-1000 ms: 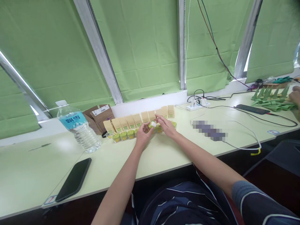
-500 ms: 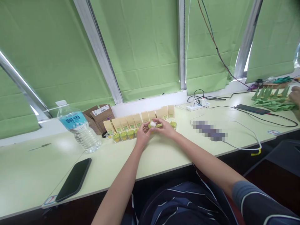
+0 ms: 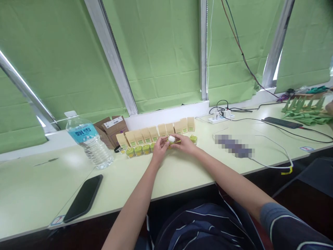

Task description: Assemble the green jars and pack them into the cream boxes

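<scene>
Fingers [image 3: 179, 136] hold a smooth, rounded white piece [image 3: 171, 139].

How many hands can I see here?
3: the left hand and right hand around a small green-and-white item, plus another person's hand cut off at the right edge. More may be hidden.

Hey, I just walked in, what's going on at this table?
A person sits at a pale table, holding a small white-and-green item between the fingers of the left hand and right hand. Just beyond the hands, green-lidded containers stand in a row, partly hidden by the hands, with tan packets lined up behind them. Off to the left are a water bottle and a black smartphone.
</scene>
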A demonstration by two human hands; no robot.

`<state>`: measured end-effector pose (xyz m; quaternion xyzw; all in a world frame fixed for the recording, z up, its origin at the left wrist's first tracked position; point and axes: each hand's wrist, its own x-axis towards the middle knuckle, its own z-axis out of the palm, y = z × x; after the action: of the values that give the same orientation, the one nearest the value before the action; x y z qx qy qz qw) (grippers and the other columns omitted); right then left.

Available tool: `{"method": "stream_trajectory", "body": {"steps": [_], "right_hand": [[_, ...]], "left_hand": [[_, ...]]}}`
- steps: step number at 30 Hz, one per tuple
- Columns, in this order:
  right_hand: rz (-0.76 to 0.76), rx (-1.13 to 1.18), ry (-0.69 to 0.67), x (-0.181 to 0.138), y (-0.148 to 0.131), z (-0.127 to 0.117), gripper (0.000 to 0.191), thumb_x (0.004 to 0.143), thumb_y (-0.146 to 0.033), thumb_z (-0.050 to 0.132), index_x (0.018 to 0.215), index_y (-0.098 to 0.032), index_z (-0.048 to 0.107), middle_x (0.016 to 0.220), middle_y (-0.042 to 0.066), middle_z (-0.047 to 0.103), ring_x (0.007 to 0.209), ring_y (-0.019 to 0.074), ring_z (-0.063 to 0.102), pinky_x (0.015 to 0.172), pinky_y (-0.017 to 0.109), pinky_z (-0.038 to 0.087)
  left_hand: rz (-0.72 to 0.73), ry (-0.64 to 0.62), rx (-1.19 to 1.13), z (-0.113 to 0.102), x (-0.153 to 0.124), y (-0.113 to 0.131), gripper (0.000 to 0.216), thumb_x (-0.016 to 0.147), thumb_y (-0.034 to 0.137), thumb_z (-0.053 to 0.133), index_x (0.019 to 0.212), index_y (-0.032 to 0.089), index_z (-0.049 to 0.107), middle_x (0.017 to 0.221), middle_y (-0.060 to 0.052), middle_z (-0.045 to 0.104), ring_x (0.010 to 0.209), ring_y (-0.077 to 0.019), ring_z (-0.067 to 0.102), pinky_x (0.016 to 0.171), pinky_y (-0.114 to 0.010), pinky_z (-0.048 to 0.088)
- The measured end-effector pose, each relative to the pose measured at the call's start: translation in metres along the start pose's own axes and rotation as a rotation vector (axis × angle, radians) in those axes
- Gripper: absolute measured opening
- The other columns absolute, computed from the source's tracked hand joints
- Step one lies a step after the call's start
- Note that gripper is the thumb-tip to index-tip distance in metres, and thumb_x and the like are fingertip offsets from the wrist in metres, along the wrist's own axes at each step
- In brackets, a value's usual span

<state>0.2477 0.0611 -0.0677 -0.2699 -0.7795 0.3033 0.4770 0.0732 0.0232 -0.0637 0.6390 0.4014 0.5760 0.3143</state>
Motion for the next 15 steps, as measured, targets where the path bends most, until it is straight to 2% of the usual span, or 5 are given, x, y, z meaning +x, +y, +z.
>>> {"method": "stream_trajectory", "body": {"steps": [3, 6, 12, 15], "right_hand": [[-0.010, -0.029, 0.005, -0.002, -0.004, 0.000, 0.051, 0.078, -0.030, 0.076, 0.126, -0.022, 0.062, 0.113, 0.008, 0.070, 0.094, 0.0196, 0.069, 0.086, 0.035, 0.059], [-0.042, -0.018, -0.019, -0.003, -0.006, 0.002, 0.052, 0.078, -0.031, 0.076, 0.127, -0.023, 0.062, 0.115, 0.008, 0.070, 0.096, 0.0203, 0.069, 0.086, 0.035, 0.059], [-0.050, -0.048, -0.031, -0.005, -0.004, 0.003, 0.053, 0.078, -0.033, 0.076, 0.129, -0.024, 0.062, 0.120, 0.009, 0.068, 0.097, 0.0219, 0.069, 0.087, 0.037, 0.058], [-0.052, -0.051, -0.042, -0.005, -0.003, 0.003, 0.053, 0.078, -0.033, 0.076, 0.128, -0.024, 0.062, 0.123, 0.009, 0.067, 0.098, 0.0221, 0.068, 0.087, 0.037, 0.058]], "left_hand": [[0.012, 0.029, 0.052, -0.003, 0.001, 0.001, 0.036, 0.083, 0.049, 0.062, 0.104, 0.020, 0.062, 0.098, -0.007, 0.070, 0.084, -0.0184, 0.064, 0.070, -0.029, 0.050], [0.041, 0.086, 0.138, -0.010, 0.004, 0.002, 0.026, 0.084, 0.043, 0.060, 0.094, 0.020, 0.065, 0.088, -0.004, 0.070, 0.078, -0.0172, 0.063, 0.072, -0.029, 0.049], [-0.021, 0.347, 0.172, -0.038, 0.021, 0.008, 0.015, 0.080, 0.027, 0.055, 0.087, 0.018, 0.066, 0.074, -0.002, 0.066, 0.066, -0.0149, 0.061, 0.068, -0.028, 0.049], [-0.033, 0.398, 0.293, -0.054, 0.025, 0.011, 0.016, 0.079, 0.024, 0.054, 0.086, 0.018, 0.067, 0.074, -0.002, 0.065, 0.066, -0.0153, 0.059, 0.066, -0.027, 0.047]]}}
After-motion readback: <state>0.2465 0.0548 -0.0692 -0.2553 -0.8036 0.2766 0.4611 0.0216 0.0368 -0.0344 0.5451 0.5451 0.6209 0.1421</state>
